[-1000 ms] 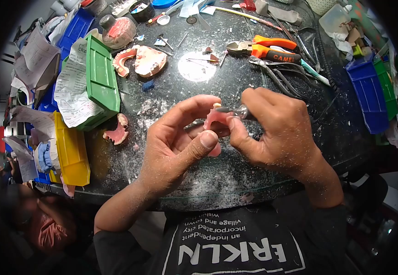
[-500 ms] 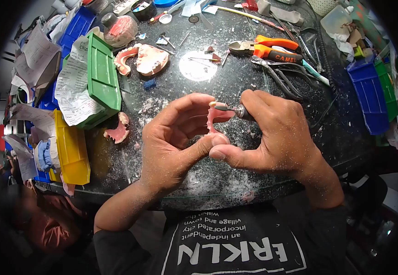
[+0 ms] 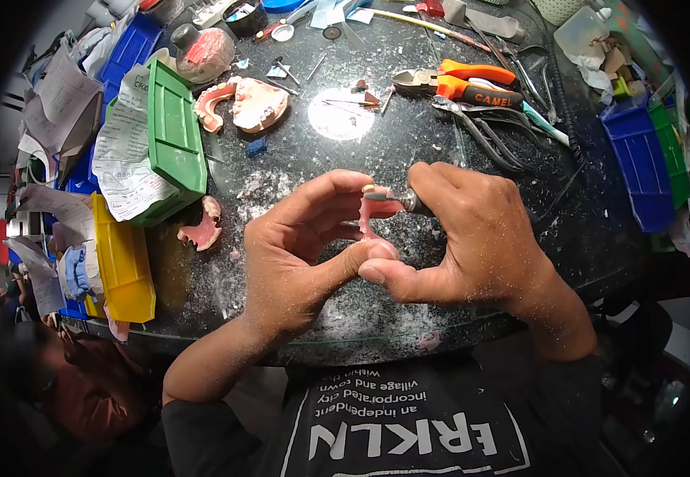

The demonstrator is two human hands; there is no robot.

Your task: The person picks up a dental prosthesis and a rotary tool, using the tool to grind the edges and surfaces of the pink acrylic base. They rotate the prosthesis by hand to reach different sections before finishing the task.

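Note:
My left hand [image 3: 293, 250] pinches a pink partial denture [image 3: 365, 216] between thumb and fingertips, its notched inner edge facing left. In my right hand [image 3: 476, 226] is a rotary handpiece [image 3: 417, 202], gripped near its nose. Its grey bur [image 3: 380, 196] lies at the upper end of the denture, close to a pale tooth; whether it touches is hard to tell. My right thumb rests beside my left thumb. Part of the denture is hidden behind my fingers. To the left, another pink denture [image 3: 201, 225] lies on the dusty black table [image 3: 226, 314].
A pink dental model [image 3: 259, 104] and a curved denture piece [image 3: 211, 108] lie beyond my left hand. Green [image 3: 178, 127] and yellow [image 3: 125, 262] bins line the left side. Orange-handled pliers [image 3: 460, 81] and black-handled pliers [image 3: 484, 135] lie at the back right. Blue bin [image 3: 639, 163] stands far right.
The bur and the denture's upper end sit slightly lower, and my right fingers have shifted a little left. Both hands keep their holds.

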